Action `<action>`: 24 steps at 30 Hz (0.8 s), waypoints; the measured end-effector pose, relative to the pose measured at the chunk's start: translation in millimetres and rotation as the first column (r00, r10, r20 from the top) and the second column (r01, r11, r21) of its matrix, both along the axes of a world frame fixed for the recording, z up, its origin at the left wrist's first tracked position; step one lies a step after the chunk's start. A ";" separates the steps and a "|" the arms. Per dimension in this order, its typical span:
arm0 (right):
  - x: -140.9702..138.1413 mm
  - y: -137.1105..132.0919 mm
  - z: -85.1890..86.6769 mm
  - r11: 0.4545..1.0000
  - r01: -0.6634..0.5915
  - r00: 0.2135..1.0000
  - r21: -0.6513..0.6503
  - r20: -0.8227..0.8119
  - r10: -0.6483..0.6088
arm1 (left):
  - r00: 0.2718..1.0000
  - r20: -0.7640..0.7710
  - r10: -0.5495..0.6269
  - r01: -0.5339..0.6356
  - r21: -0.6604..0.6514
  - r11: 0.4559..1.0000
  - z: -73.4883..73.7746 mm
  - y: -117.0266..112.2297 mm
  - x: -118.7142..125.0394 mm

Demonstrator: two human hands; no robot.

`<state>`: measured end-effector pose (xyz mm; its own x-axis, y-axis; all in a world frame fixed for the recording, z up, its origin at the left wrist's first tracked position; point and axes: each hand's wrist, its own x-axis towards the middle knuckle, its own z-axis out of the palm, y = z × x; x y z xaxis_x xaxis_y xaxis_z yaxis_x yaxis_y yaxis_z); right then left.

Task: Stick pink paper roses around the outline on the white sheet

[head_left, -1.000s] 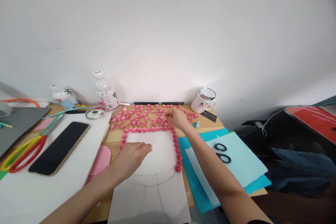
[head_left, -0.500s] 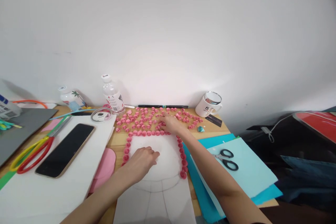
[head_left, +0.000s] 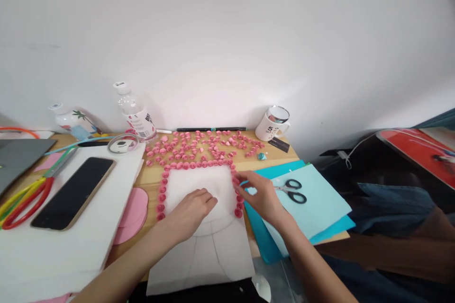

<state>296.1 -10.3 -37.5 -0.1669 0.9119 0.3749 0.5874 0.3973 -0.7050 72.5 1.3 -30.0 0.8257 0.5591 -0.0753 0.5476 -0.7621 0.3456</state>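
Observation:
A white sheet (head_left: 199, 189) with pencil lines lies on the table, edged along its top and both sides with small pink rolled-paper roses (head_left: 193, 165). My left hand (head_left: 194, 210) rests on the sheet, palm down, its fingers loosely stretched and holding nothing. At the right-hand column of roses, the thumb and index fingertip of my right hand (head_left: 258, 194) close around a pink paper rose (head_left: 235, 182). Many loose pink roses (head_left: 192, 150) are scattered on the wood beyond the sheet.
Black-handled scissors (head_left: 296, 191) lie on pale blue paper (head_left: 323, 199) at right. A mug (head_left: 267, 125) and a bottle (head_left: 137, 118) stand by the wall. At left are a phone (head_left: 74, 194), red-and-yellow scissors (head_left: 35, 196) and pink paper pieces (head_left: 133, 213). A teal roll (head_left: 262, 156) sits near the mug.
My right hand has come back from the scattered roses to the right column on the sheet. My left hand stays on the sheet. The whole view has shifted slightly.

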 end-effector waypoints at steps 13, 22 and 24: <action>-15.7 -98.0 -60.1 0.957 0.224 0.974 0.183 -0.037 -0.221 | 0.998 0.040 -0.057 0.055 0.040 0.998 -12.2 -22.9 25.3; -21.5 -97.1 -74.4 0.949 0.187 0.972 0.255 0.090 -0.216 | 0.991 0.010 -0.137 0.134 0.135 0.982 -13.2 -31.6 23.3; -22.9 -96.4 -73.6 0.946 0.196 0.968 0.256 0.105 -0.229 | 0.987 -0.013 -0.163 0.163 0.167 0.972 -13.7 -31.8 22.3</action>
